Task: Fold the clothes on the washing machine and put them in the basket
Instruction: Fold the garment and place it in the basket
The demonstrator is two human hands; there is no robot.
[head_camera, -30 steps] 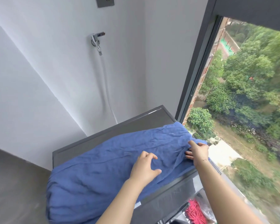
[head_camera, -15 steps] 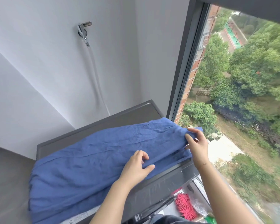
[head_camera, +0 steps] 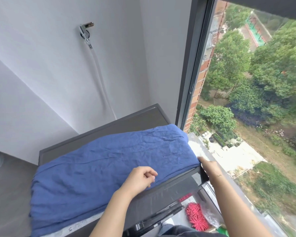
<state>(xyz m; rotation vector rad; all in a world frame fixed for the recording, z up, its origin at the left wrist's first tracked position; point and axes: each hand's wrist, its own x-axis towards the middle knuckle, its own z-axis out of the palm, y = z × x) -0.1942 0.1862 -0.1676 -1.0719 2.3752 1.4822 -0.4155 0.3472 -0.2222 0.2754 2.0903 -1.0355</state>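
A wrinkled blue garment lies spread over the top of the dark grey washing machine and hangs over its left side. My left hand is at the garment's near edge, fingers curled and pinching the fabric. At the garment's near right corner, by the window, my right hand is blurred and its fingers grip the cloth's edge. No basket is in view.
A large window stands directly right of the machine. A tap with a white hose is on the white wall behind. A red spiky item in a plastic bag lies on the floor at lower right.
My right hand slid down the garment's right edge to its near corner. My left hand's fingers curled in at the near edge. The right end of the garment now lies smoother.
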